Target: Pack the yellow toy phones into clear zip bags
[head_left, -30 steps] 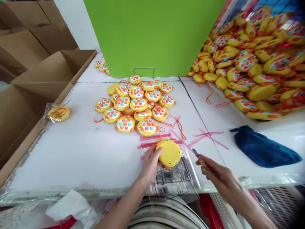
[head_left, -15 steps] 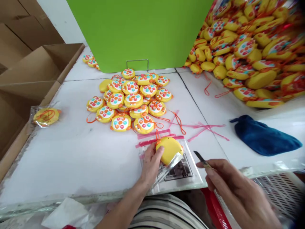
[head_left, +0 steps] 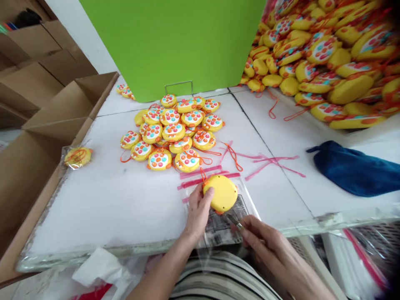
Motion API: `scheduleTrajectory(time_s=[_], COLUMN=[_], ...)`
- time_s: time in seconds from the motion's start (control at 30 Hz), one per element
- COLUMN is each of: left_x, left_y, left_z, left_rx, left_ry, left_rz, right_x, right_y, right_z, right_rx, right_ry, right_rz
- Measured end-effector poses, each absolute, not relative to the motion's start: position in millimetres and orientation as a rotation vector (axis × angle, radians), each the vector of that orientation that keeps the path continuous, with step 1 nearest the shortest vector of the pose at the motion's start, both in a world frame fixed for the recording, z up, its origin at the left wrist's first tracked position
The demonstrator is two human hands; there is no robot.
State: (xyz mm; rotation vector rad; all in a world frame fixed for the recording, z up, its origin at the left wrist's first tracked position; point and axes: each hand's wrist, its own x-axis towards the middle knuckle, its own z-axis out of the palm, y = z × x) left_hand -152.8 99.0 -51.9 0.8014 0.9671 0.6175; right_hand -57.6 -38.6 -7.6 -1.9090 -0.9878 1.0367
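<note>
White tabletop (head_left: 103, 196) under a clear plastic sheet, with a dark seam running across it. A green panel (head_left: 187, 41) stands upright at the rear. White wall (head_left: 78, 29) behind. Open cardboard boxes (head_left: 46, 108) line the left edge. Even, soft daylight; no hard shadows.

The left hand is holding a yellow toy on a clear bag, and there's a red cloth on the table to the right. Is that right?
Not quite. The head view shows the cloth is dark blue, not red. The left hand does hold the yellow toy on the clear bag.
</note>
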Motion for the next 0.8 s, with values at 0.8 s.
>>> scheduleTrajectory(time_s=[0.8], left_x=[-132], left_y=[79], left_z=[-52], left_rx=[0.8], left_ry=[0.899], left_rz=[0.737], right_x=[-43], right_y=[-30], right_z=[-33], right_rx=[-1.955], right_ry=[-1.085], right_rz=[0.344])
